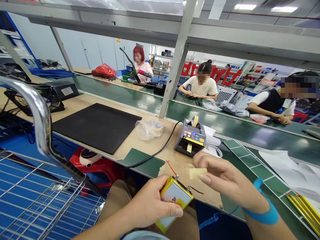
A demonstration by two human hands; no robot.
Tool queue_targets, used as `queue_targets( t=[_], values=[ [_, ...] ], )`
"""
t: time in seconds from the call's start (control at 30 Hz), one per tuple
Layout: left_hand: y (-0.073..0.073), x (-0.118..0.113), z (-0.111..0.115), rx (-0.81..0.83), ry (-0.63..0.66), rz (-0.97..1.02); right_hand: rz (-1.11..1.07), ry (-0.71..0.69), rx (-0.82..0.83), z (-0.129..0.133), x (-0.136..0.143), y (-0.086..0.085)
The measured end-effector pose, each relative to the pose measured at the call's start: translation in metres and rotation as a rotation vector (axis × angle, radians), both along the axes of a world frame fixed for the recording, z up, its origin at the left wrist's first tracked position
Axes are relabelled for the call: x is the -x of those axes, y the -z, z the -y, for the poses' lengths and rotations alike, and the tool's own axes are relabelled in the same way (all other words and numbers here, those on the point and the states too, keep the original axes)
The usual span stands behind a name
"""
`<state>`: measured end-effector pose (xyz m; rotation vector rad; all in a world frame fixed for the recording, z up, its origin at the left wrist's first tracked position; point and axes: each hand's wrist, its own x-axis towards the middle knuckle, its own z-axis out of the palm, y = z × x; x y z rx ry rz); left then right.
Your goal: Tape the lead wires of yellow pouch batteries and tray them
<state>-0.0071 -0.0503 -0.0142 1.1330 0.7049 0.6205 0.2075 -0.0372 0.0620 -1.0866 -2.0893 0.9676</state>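
The left hand point(153, 202) grasps a battery point(181, 195) — the right hand point(226, 175), wearing a blue strap point(270, 214), pinches tape point(196, 173) near the dispenser point(191, 135).

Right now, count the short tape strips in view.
2: one strip in the right hand, another strip sticking out of the front of the tape dispenser. More may be hidden.

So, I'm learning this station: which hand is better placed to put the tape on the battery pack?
Probably the right hand: it pinches the tape between its fingertips, near the wired end of the battery pack. The left hand is occupied gripping the pack.
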Motion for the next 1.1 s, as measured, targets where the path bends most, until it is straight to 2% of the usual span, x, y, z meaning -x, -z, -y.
queue_targets(
  t=[0.07, 0.2, 0.43, 0.9, 1.03, 1.1],
  values=[
    [0.0, 0.0, 0.001, 0.032, 0.033, 0.011, 0.041, -0.124, 0.015, -0.009, 0.003, -0.007],
    [0.003, 0.001, 0.002, -0.032, 0.051, -0.046, 0.065, -0.287, 0.089, -0.018, 0.015, -0.008],
    [0.006, 0.002, 0.002, -0.084, 0.058, -0.124, 0.117, -0.346, 0.042, -0.02, 0.024, -0.005],
    [-0.003, 0.002, 0.002, -0.189, 0.056, -0.25, 0.251, -0.334, -0.071, -0.022, 0.025, -0.001],
    [-0.004, 0.004, 0.003, -0.266, 0.048, -0.285, 0.328, -0.289, -0.153, -0.018, 0.028, -0.006],
    [-0.004, 0.005, 0.003, -0.354, 0.035, -0.322, 0.341, -0.212, -0.167, -0.013, 0.027, -0.007]
  ],
)
